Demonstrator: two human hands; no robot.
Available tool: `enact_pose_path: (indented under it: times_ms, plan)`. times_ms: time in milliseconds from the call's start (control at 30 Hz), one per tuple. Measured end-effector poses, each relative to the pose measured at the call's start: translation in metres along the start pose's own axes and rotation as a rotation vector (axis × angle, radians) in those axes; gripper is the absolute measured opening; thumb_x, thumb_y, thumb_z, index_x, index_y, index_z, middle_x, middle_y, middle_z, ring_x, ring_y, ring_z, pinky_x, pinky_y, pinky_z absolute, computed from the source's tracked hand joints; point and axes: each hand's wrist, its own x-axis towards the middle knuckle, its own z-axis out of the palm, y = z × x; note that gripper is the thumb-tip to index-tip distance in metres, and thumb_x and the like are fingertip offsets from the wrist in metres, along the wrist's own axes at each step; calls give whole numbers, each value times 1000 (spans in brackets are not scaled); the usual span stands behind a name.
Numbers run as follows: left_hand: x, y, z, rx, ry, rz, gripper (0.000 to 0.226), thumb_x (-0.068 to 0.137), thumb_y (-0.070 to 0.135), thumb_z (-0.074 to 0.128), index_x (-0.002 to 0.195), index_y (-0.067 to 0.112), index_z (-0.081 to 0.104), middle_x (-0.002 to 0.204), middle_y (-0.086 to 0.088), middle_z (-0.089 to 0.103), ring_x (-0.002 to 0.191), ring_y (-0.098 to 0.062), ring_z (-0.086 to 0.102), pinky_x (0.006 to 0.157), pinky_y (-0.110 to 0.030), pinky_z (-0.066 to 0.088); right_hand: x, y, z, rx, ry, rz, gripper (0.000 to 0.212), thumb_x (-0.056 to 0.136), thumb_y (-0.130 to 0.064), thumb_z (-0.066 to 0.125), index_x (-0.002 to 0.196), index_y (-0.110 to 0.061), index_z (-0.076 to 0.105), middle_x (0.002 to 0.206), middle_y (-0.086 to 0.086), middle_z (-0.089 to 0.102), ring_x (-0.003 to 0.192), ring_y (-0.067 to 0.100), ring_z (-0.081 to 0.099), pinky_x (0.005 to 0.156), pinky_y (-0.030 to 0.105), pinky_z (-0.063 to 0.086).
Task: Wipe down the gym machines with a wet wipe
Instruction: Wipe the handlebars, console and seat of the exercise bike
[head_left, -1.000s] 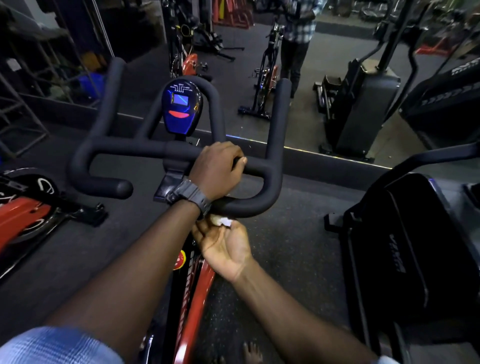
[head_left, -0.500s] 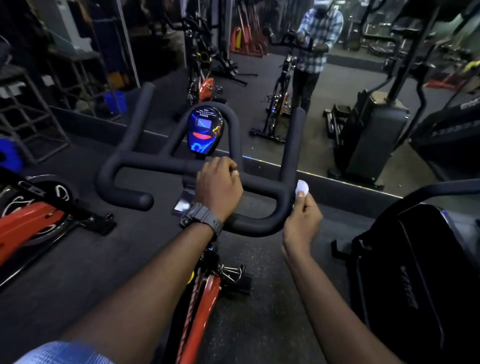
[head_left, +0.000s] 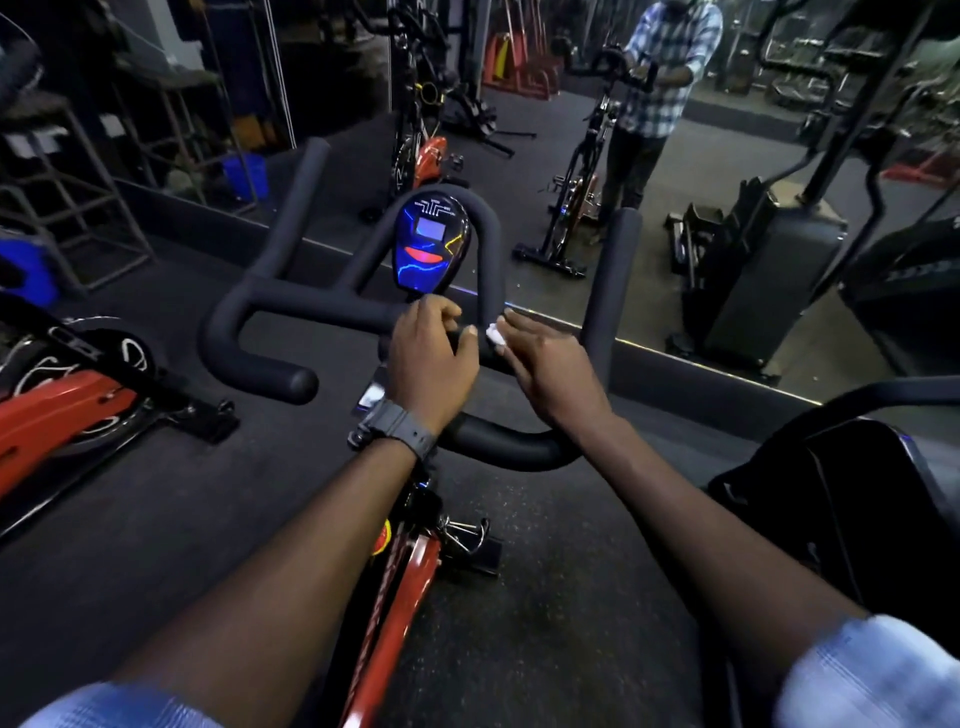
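Head view: left hand (head_left: 434, 358) grips spin bike handlebar (head_left: 291, 306) centre; right hand (head_left: 550, 371) presses small wet wipe (head_left: 493, 334) on the bar beside it. Wiping looks midway; console (head_left: 430, 247), other machines probably left.

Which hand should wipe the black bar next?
The right hand: it already holds the white wipe against the handlebar. The left hand grips the bar, steadying it.

Left hand (head_left: 434, 358) curled (watch-side), right hand (head_left: 550, 371) pinching.
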Motion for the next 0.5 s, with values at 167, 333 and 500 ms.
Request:
enact_pose_path:
  times_ms: [167, 333, 500]
  plan:
    - [2, 1, 2, 192, -98, 175, 23, 81, 21, 56, 100, 11, 65, 100, -10, 66, 96, -35, 55, 87, -43, 45, -24, 23, -18, -228, 105, -137, 45, 89, -30, 44, 128, -32, 65, 118, 7, 54, 99, 30, 49, 81, 41, 46]
    - [3, 5, -2, -78, 25, 7, 28, 82, -2, 53, 108, 5, 61, 106, -10, 66, 97, -31, 61, 89, -43, 46, 11, -13, 2, -24, 101, -190, 42, 81, 0, 61, 119, -15, 71, 98, 12, 60, 87, 34, 56, 74, 36, 48]
    - [9, -9, -23, -7, 52, -27, 31, 80, -2, 52, 109, 7, 58, 105, -7, 63, 100, -30, 57, 90, -38, 44, 30, -24, 10, -79, -25, -457, 28, 88, -5, 66, 113, -15, 74, 117, 1, 70, 98, 28, 61, 78, 36, 55]
